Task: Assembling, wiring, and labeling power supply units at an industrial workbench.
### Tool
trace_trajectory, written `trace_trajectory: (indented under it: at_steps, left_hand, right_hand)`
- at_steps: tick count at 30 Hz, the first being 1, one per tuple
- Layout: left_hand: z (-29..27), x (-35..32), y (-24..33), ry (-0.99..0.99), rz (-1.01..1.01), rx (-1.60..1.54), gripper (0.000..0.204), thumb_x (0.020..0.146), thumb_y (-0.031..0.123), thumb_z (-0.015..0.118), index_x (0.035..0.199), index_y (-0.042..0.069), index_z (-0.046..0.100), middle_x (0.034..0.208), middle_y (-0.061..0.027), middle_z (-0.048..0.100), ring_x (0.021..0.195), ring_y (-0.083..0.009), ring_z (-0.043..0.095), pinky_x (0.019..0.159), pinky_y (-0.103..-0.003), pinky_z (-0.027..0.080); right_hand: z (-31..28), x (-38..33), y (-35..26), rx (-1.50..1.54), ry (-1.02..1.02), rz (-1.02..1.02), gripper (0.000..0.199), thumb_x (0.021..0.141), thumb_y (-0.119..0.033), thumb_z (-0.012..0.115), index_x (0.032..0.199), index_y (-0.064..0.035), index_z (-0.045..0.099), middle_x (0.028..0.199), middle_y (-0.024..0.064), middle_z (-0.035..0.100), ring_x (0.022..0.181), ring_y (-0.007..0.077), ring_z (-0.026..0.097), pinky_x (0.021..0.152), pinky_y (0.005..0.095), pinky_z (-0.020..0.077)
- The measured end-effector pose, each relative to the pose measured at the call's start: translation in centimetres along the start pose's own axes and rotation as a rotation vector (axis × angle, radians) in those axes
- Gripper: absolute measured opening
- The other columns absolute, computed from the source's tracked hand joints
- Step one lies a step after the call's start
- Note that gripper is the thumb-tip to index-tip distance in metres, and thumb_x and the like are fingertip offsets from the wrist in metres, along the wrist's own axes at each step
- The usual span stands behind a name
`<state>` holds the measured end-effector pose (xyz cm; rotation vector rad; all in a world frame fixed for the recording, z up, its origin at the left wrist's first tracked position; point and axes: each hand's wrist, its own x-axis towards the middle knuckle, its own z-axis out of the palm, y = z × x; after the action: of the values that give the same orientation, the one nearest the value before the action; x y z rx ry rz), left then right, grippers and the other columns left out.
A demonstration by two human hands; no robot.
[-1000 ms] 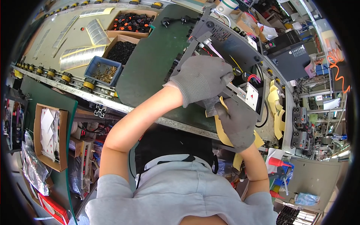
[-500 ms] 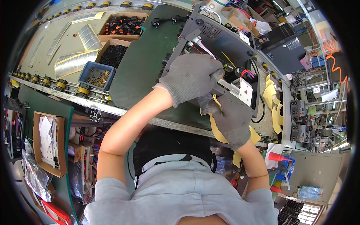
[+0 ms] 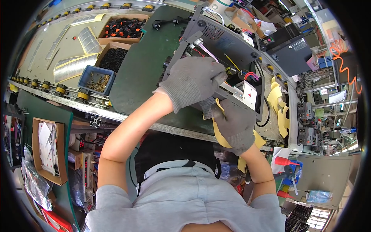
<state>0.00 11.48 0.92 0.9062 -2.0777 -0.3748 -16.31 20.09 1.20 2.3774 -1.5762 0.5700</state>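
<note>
Since a second ago both gloved hands have slid lower along the grey metal chassis (image 3: 232,42). Left hand (image 3: 193,79) lies curled over its open edge, hiding whatever the fingers grip; I cannot tell its hold. Right hand (image 3: 235,124) pinches a small pale label strip (image 3: 208,108) just beside yellow backing sheets (image 3: 218,133). Wiring inside the chassis is partly covered. It rests tilted on the green surface (image 3: 143,73), beside a blue parts bin (image 3: 96,79).
</note>
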Motion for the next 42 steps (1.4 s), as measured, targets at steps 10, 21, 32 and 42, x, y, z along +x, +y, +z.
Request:
trace_trajectory:
  at_steps: [10, 21, 32, 42]
  left_hand:
    - [-0.3, 0.2, 0.3, -0.069, -0.067, -0.010, 0.024, 0.090, 0.029, 0.052, 0.089, 0.011, 0.067, 0.081, -0.0097, 0.064, 0.081, -0.0277, 0.064, 0.072, -0.041, 0.051]
    - [0.1, 0.1, -0.1, -0.029, -0.039, 0.009, 0.020, 0.088, 0.029, 0.058, 0.093, 0.012, 0.068, 0.080, -0.0089, 0.064, 0.073, -0.0293, 0.063, 0.063, -0.038, 0.050]
    - [0.2, 0.1, -0.1, -0.012, -0.016, -0.001, 0.020, 0.088, 0.029, 0.059, 0.092, 0.012, 0.068, 0.078, -0.0093, 0.064, 0.071, -0.0297, 0.063, 0.062, -0.039, 0.050]
    - [0.2, 0.2, -0.1, -0.002, -0.013, -0.025, 0.020, 0.087, 0.028, 0.059, 0.091, 0.011, 0.067, 0.079, -0.0097, 0.064, 0.073, -0.0306, 0.063, 0.063, -0.039, 0.049]
  right_hand:
    - [0.0, 0.1, -0.1, -0.011, -0.007, 0.012, 0.017, 0.080, -0.024, 0.065, 0.074, -0.0093, 0.058, 0.051, 0.0078, 0.054, 0.046, 0.0260, 0.057, 0.045, 0.0357, 0.0434]
    - [0.5, 0.0, 0.1, -0.005, 0.006, 0.020, 0.021, 0.082, -0.026, 0.063, 0.071, -0.0095, 0.056, 0.049, 0.0088, 0.053, 0.045, 0.0272, 0.056, 0.044, 0.0369, 0.0432]
    - [0.3, -0.3, 0.4, -0.008, -0.002, 0.005, 0.023, 0.081, -0.026, 0.065, 0.070, -0.0096, 0.055, 0.048, 0.0072, 0.052, 0.043, 0.0262, 0.055, 0.043, 0.0362, 0.0417]
    - [-0.9, -0.5, 0.3, 0.083, -0.036, -0.054, 0.020, 0.082, -0.024, 0.065, 0.071, -0.0101, 0.054, 0.048, 0.0071, 0.052, 0.042, 0.0255, 0.054, 0.042, 0.0358, 0.0403]
